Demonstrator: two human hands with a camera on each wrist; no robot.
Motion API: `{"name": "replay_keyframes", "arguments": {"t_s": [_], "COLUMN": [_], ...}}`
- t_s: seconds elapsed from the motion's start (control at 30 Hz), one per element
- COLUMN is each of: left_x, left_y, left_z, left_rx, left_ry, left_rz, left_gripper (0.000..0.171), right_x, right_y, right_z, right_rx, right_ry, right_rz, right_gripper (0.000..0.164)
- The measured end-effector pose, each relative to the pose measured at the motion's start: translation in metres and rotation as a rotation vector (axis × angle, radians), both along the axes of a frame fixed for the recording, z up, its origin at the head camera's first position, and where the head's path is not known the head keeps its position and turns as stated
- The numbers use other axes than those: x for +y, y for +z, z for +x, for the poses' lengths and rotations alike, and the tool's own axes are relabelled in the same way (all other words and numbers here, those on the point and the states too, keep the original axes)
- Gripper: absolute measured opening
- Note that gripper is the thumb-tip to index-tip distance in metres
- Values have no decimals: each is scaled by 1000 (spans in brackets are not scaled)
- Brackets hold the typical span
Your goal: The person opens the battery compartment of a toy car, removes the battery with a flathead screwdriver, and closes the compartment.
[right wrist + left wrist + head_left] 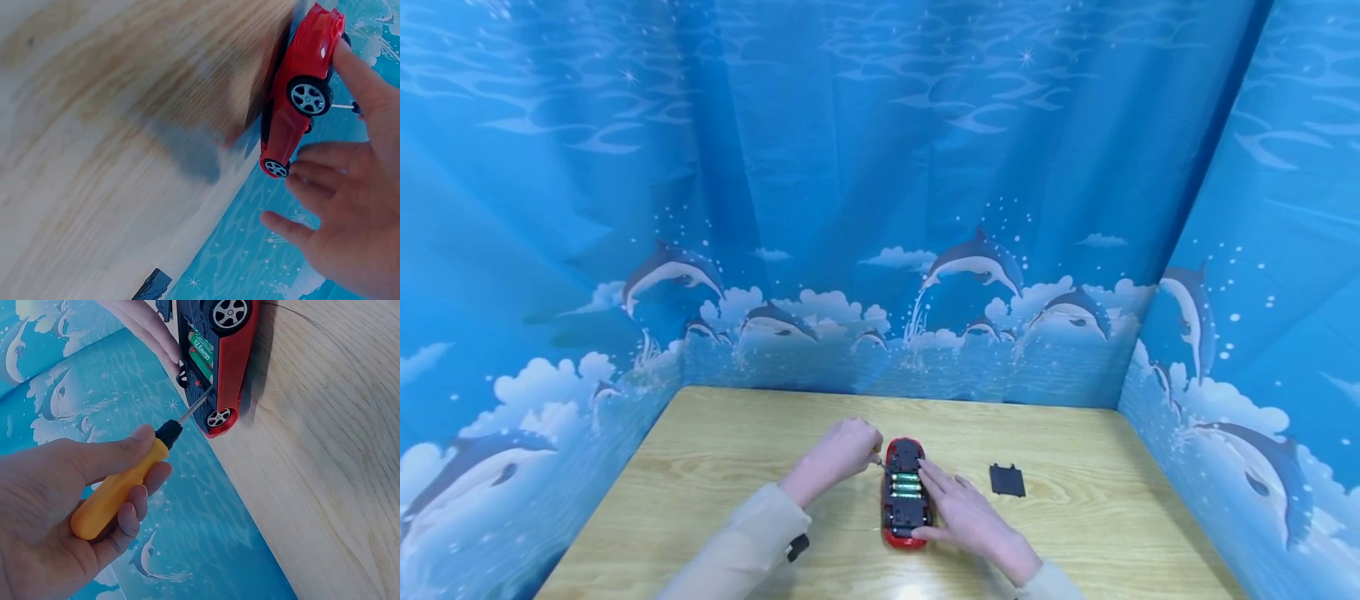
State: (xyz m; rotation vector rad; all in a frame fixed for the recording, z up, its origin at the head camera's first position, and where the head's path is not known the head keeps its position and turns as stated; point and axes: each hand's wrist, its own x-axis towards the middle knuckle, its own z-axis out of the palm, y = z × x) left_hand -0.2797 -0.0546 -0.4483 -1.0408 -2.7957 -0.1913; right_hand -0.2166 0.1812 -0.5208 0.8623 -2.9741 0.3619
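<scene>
A red toy car (907, 510) lies upside down on the table, its black underside facing up and green batteries (906, 486) showing in the uncovered compartment. My left hand (848, 446) grips a screwdriver (115, 494) by its yellow handle, thumb along one side and fingers curled round the other. The metal shaft reaches the edge of the battery compartment in the left wrist view. From the right side, my right hand (962, 510) rests on the car with its fingers extended, the thumb near the car's close end. In the right wrist view, the car's red side and wheels (309, 95) show.
A black battery cover (1007, 481) with small tabs lies on the wooden table (737, 450) to the right of the car. Blue curtains (865, 167) printed with dolphins hang behind the table and along its sides.
</scene>
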Motion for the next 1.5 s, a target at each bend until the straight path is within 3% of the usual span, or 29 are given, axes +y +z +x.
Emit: {"name": "replay_keyframes", "arguments": {"t_s": [0.23, 0.5, 0.67, 0.9, 1.13, 1.5], "left_x": [0, -7, -16, -28, -35, -41], "left_y": [0, -1, -10, -26, -37, -51], "left_z": [0, -6, -10, -11, -8, -6], "left_rx": [16, -79, -150, -144, -203, -203], "left_ry": [0, -7, 4, 3, 66, 111], "left_rz": [4, 79, 158, 236, 314, 385], "left_gripper": [15, 12, 8, 5, 4, 5], "right_x": [1, 0, 0, -1, 0, 0], "right_y": [0, 3, 4, 4, 3, 2], "right_z": [2, 3, 3, 4, 4, 5], "right_rx": [56, 38, 54, 59, 65, 66], "right_ry": [-20, -11, -6, -3, -4, -7], "right_rz": [0, 3, -2, 2, 5, 19], "right_gripper": [92, 92, 91, 90, 90, 90]}}
